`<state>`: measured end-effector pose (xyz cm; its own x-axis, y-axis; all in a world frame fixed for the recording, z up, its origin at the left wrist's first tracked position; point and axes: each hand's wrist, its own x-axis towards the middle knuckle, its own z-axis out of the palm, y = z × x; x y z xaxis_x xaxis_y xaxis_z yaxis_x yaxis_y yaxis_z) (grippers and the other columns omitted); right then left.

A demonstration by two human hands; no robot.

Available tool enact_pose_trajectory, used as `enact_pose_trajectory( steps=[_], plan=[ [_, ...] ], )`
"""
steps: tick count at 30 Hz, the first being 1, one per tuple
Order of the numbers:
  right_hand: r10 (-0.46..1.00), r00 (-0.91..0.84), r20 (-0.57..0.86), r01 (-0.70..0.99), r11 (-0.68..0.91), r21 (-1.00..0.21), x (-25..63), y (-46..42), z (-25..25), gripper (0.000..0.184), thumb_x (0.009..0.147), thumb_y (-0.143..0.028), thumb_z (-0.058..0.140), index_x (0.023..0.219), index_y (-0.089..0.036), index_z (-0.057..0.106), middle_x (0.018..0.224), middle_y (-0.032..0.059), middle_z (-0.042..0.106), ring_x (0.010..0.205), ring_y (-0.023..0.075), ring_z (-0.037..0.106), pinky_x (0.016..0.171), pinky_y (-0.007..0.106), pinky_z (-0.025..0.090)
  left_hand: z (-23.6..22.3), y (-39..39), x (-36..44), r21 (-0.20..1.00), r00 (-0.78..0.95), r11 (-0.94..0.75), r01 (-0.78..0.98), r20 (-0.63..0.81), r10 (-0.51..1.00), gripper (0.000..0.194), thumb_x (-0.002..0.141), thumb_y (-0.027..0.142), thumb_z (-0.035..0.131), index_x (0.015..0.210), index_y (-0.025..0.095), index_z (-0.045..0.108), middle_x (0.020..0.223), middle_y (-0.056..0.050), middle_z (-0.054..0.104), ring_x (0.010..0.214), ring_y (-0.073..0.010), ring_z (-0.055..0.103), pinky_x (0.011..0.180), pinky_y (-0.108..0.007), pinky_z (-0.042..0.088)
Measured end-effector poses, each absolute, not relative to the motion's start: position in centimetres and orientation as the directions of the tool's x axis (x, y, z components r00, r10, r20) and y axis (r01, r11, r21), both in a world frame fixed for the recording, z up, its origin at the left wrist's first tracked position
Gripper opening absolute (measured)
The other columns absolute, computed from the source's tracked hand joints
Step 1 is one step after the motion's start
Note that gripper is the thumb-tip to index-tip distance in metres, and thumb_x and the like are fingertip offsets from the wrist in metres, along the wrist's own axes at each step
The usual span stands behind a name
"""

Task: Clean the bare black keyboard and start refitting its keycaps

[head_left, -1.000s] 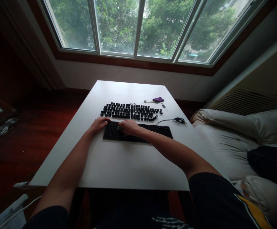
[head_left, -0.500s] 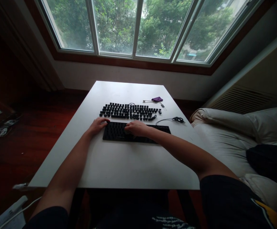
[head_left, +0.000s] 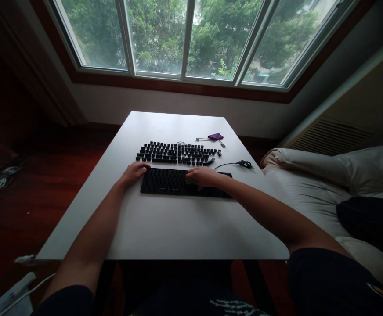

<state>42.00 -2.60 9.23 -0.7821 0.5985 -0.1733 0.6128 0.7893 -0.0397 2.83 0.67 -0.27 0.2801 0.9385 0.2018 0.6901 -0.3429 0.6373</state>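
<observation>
A black keyboard (head_left: 165, 180) with its keycaps off lies flat on the white table, a bar-shaped wire showing near its front edge. My left hand (head_left: 135, 173) grips its upper left corner, fingertips on the rim. Over the right-centre part of the keyboard rests my right hand (head_left: 203, 176), its fingers closed and pressed down. A small pale piece, perhaps a cloth or wipe (head_left: 190, 180), peeks out beneath those fingers; most of it is hidden. Just behind the keyboard, loose black keycaps (head_left: 165, 152) stand in rows.
On the white table (head_left: 165, 232) a coiled black cable (head_left: 244, 164) lies at the right. Farther back are a purple pouch (head_left: 215, 136) and a thin tool (head_left: 203, 139). A pale sofa (head_left: 297, 193) stands close on the right, and a window (head_left: 158, 39) is ahead.
My right hand has slid to the right over the keyboard, uncovering its middle and the bar-shaped wire. My left hand stays at the corner.
</observation>
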Motion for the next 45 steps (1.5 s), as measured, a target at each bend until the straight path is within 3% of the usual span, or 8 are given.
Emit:
enact_pose_trajectory(
  steps=[7,13,23,30,45],
  plan=[
    [0.606,-0.774,-0.187,0.599,0.795,0.096,45.0,-4.0,9.0,0.025,0.090,-0.011,0.059,0.108,-0.025,0.071,0.097,0.0064,0.069,0.086,0.0191,0.061,0.061,0.027,0.029,0.0,0.5,2.9,0.624,0.284,-0.341,0.703,0.193,0.939,0.036,0.087,0.039,0.060,0.117,0.028,0.076,0.115,-0.006,0.073,0.116,-0.0282,0.061,0.106,-0.043,0.046],
    [0.647,-0.742,-0.174,0.632,0.762,0.140,48.3,-5.1,8.6,0.029,0.084,-0.005,0.062,0.106,-0.023,0.070,0.096,0.0086,0.067,0.087,0.0205,0.060,0.065,0.028,0.031,0.0,0.6,3.0,0.623,0.288,-0.340,0.704,0.187,0.939,0.036,0.087,0.039,0.060,0.117,0.028,0.076,0.115,-0.006,0.073,0.118,-0.0277,0.060,0.106,-0.042,0.046],
    [0.706,-0.694,-0.137,0.703,0.707,0.081,55.2,-4.7,7.9,0.033,0.083,-0.007,0.064,0.109,-0.026,0.071,0.099,0.0046,0.069,0.086,0.0175,0.062,0.065,0.025,0.032,-0.1,0.6,3.0,0.625,0.288,-0.335,0.705,0.180,0.941,0.036,0.087,0.038,0.059,0.118,0.027,0.075,0.119,-0.005,0.072,0.118,-0.0278,0.060,0.108,-0.043,0.045],
    [0.770,-0.627,-0.120,0.763,0.638,0.104,58.3,-5.9,7.7,0.033,0.082,-0.008,0.063,0.109,-0.025,0.072,0.099,0.0054,0.070,0.085,0.0171,0.064,0.065,0.025,0.035,-0.4,0.7,2.9,0.624,0.280,-0.334,0.706,0.187,0.941,0.036,0.087,0.038,0.059,0.118,0.028,0.075,0.119,-0.005,0.072,0.117,-0.0269,0.060,0.105,-0.040,0.046],
    [0.881,-0.458,-0.118,0.886,0.463,0.013,62.1,-5.7,7.0,0.032,0.085,-0.017,0.064,0.112,-0.031,0.075,0.103,0.0057,0.071,0.085,0.0181,0.068,0.068,0.026,0.043,-0.1,0.6,2.9,0.621,0.297,-0.353,0.699,0.197,0.934,0.036,0.087,0.037,0.058,0.118,0.027,0.075,0.118,-0.005,0.072,0.118,-0.0267,0.060,0.104,-0.040,0.048]
  ],
)
